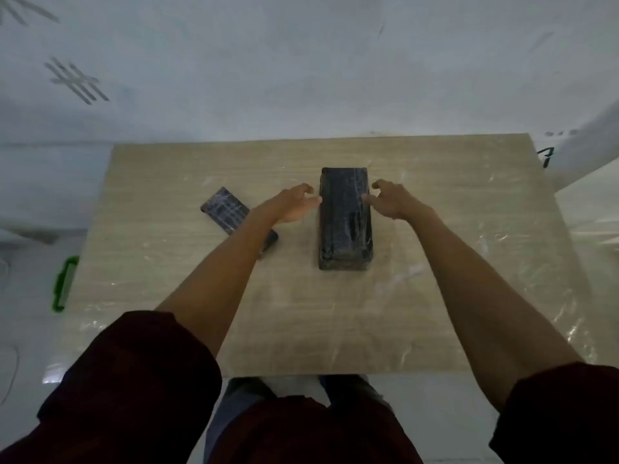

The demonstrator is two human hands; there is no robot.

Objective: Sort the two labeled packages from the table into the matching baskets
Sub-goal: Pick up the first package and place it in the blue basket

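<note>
A tall dark package (345, 222) wrapped in shiny film stands in the middle of the wooden table (301, 316). My left hand (289, 204) is at its left side and my right hand (393, 199) at its right side, both with fingers spread; the fingertips reach the package's upper edges without closing on it. A flat, smaller dark package (225, 209) lies on the table to the left, partly hidden under my left forearm. No labels can be read in this dim view, and no basket is fully visible.
A green plastic edge (64, 283), perhaps a basket rim, shows on the floor left of the table. A white wall runs behind the table. My shoes and legs are at the table's near edge.
</note>
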